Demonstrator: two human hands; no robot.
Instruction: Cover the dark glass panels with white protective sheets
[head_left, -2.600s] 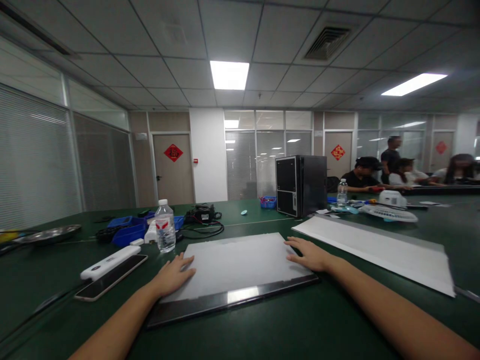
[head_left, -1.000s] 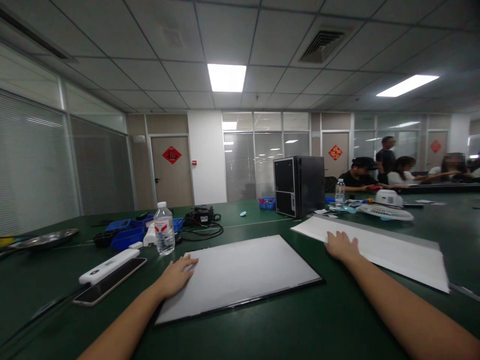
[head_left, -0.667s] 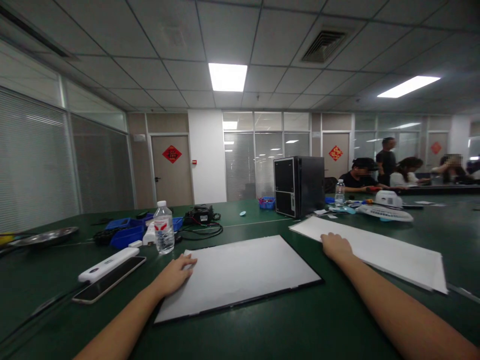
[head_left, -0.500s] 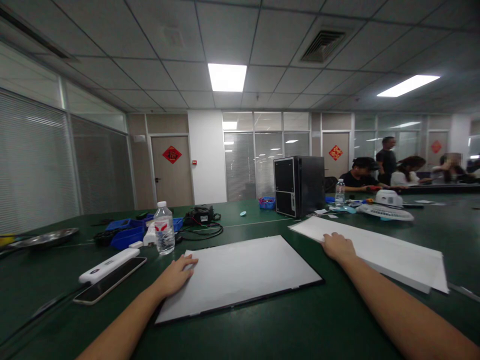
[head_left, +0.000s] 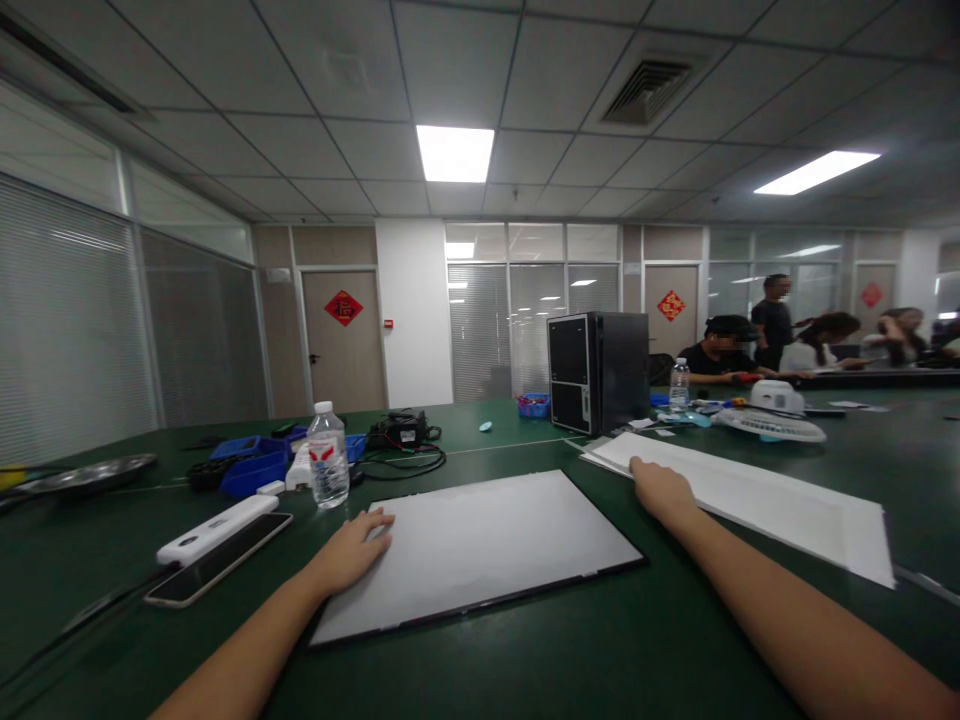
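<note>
A flat white panel with a thin black frame (head_left: 480, 555) lies in front of me on the green table. My left hand (head_left: 356, 550) rests over its left edge, fingers stretched out across the white surface. To the right is a small stack of white sheets (head_left: 765, 495), lying at a slant. My right hand (head_left: 664, 495) is closed at the stack's near left edge, with a white sheet in its grip; the thumb side shows and the other fingers are mostly hidden.
Left of the panel stand a water bottle (head_left: 328, 460), a white power bank-like device (head_left: 217, 528), a phone (head_left: 221, 560) and blue bins (head_left: 255, 470). Behind are a black adapter with cables (head_left: 405, 430) and a computer tower (head_left: 596, 370). A white fan (head_left: 772, 420) lies far right; several people sit beyond.
My right hand has shifted slightly left, and the white sheets under it have moved so that they overlap more closely. The left hand and the framed panel stay put.
</note>
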